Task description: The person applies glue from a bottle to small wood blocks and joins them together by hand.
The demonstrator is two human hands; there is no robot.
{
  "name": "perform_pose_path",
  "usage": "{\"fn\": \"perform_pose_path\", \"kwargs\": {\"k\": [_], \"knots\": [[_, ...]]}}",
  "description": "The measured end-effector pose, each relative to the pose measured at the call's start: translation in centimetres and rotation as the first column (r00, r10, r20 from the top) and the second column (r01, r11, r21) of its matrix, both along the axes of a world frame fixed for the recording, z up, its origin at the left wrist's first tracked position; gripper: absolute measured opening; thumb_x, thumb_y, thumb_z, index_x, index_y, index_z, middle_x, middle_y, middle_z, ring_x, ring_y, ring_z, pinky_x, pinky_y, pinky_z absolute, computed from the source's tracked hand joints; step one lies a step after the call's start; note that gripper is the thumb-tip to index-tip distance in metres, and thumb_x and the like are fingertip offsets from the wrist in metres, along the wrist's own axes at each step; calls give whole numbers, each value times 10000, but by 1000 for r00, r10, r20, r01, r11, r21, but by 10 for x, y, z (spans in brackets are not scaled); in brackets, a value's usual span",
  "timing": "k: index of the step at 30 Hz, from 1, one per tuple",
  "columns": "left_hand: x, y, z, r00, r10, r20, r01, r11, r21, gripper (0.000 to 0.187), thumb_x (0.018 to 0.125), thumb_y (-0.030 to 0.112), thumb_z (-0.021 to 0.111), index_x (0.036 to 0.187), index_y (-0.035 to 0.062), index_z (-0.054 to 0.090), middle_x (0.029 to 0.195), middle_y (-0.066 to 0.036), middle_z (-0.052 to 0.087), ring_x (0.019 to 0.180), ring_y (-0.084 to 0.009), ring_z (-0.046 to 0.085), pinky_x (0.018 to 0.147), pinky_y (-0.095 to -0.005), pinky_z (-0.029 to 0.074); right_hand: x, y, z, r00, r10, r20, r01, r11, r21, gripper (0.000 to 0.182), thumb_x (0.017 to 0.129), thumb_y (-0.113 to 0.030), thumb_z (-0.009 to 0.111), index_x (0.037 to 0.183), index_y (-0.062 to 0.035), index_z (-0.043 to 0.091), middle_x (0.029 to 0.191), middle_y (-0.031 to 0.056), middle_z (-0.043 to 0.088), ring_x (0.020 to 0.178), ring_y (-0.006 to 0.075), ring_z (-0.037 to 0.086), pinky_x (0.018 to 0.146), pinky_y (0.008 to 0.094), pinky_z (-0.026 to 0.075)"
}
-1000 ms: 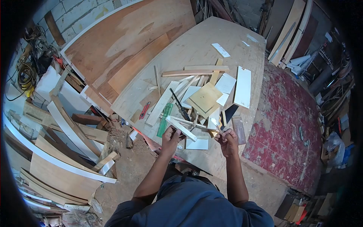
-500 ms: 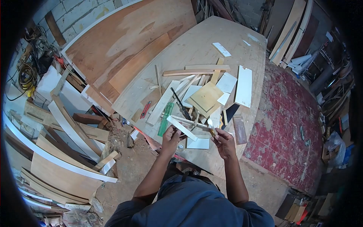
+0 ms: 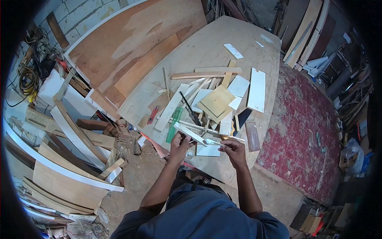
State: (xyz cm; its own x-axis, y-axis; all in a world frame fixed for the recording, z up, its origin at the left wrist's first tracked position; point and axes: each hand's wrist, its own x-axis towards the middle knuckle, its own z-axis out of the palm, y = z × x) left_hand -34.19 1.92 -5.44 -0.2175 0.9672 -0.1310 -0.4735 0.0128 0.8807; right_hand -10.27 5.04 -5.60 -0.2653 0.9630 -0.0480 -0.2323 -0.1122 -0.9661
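Observation:
My left hand [image 3: 181, 146] is closed around the near end of a short white strip of wood [image 3: 190, 133], which slants down to the right over the table. Pinched in my right hand [image 3: 234, 151] is a slim tool with a whitish tip [image 3: 213, 142]; its exact kind is hard to make out. That tip points left and meets or overlaps the strip's right end; contact cannot be told for sure. Under the hands lie a white board [image 3: 208, 150] and a small clear round container [image 3: 189, 154]. Left of the strip is a green transparent ruler [image 3: 174, 125].
Offcuts and thin sticks are heaped on the plywood table [image 3: 199, 47], with a square yellowish panel [image 3: 217, 103] on top. A red cutter [image 3: 152, 114] lies at left, a brown block [image 3: 252, 136] at right. Curved wood pieces [image 3: 67, 167] crowd the left floor.
My right hand has turned the slim tool from upright to nearly level, bringing its tip left to the strip's end. The left hand and the strip have barely shifted.

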Motion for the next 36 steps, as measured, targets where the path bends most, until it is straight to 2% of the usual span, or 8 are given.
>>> {"fn": "perform_pose_path", "kwargs": {"k": [6,8,12,18,24,26,32,36], "knots": [[3,1,3,1000,2,28,-3,1000,20,253,965,73,516,1206,2,492,1122,-99,580,1020,-190,615,890,-373,554,0,2,-1,996,-9,88,-1,994,113,179,854,85,581,1013,69,662,929,126,666,834,192,689,767,278,574],[2,1,3,1000,2,19,-2,1000,21,254,965,75,517,1207,1,491,1122,-100,580,1021,-193,615,889,-374,555,0,2,2,999,-46,-26,47,998,38,172,855,82,586,1010,73,661,940,126,657,837,193,690,765,280,577],[2,2,2,1000,-15,-2,16,999,39,286,962,139,553,1204,3,484,1172,-125,579,1062,-217,608,890,-389,546,-1,2,-1,999,-22,40,20,998,57,173,855,93,575,1004,77,660,936,126,653,838,198,689,764,289,583],[1,2,-2,1000,5,-21,-5,1000,19,249,964,99,529,1194,9,503,1141,-110,587,1026,-194,618,878,-366,555,3,4,-2,990,-77,-121,74,997,-23,184,849,106,561,999,72,662,921,144,678,815,206,696,760,285,581],[2,2,-2,999,-6,36,4,998,63,238,966,101,521,1189,18,508,1150,-103,591,1034,-188,617,877,-355,547,-1,3,-4,997,-49,58,47,998,31,179,846,105,565,988,63,665,894,137,683,770,203,693,759,302,588],[1,2,-3,1000,-6,30,5,999,49,240,966,103,524,1190,20,508,1154,-101,590,1037,-190,616,881,-358,546,0,4,-2,986,-120,-114,122,992,18,175,845,102,569,989,68,663,884,134,674,765,198,689,760,312,594],[3,2,-5,998,-5,61,3,999,33,260,963,106,534,1208,26,499,1161,-95,584,1051,-191,610,877,-350,543,-5,1,1,999,-50,19,48,997,60,169,847,109,554,986,95,648,880,137,651,769,205,681,755,336,606],[3,1,-6,998,-5,59,2,999,40,281,963,104,535,1229,28,490,1159,-85,582,1044,-181,608,860,-332,541,-2,2,9,989,-112,-97,109,993,-37,183,843,117,540,986,90,650,883,133,655,762,207,679,745,341,609]]}}
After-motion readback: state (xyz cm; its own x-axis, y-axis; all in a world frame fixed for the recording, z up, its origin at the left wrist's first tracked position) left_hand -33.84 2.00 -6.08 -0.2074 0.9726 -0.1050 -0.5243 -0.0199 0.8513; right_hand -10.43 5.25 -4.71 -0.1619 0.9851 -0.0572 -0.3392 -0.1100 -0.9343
